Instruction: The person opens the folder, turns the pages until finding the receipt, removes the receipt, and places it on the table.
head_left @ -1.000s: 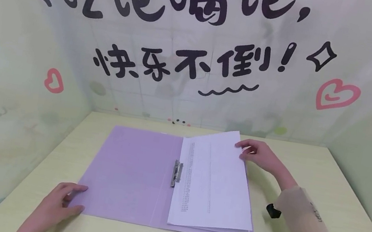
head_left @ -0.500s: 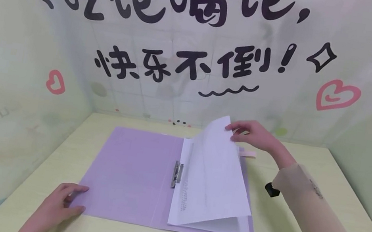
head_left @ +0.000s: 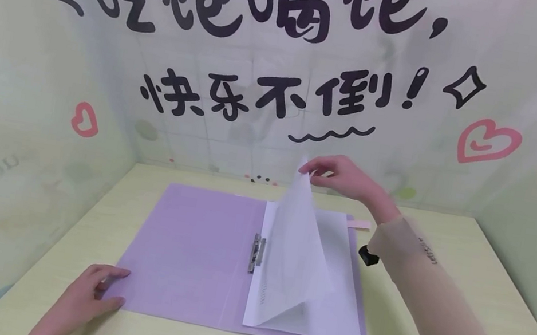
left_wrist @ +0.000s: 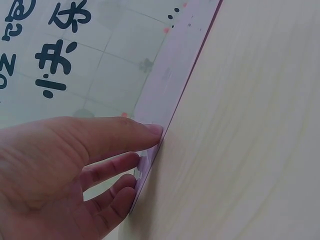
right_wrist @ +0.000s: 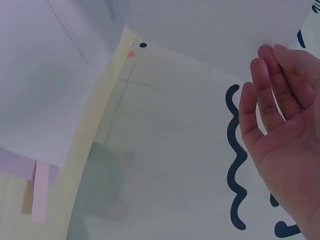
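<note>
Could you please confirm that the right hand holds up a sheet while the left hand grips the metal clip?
Not quite: the left hand grips the purple folder, not the metal clip, as the head view shows; the right hand does hold up a sheet.

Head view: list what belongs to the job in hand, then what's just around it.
Part of the job:
purple folder, lying open
white sheet, held up by the right hand
page beneath it
metal clip
left hand, at the folder's corner

Just around it:
lettered backdrop
table under the folder

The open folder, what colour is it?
The folder is light purple, best seen in the head view.
</note>
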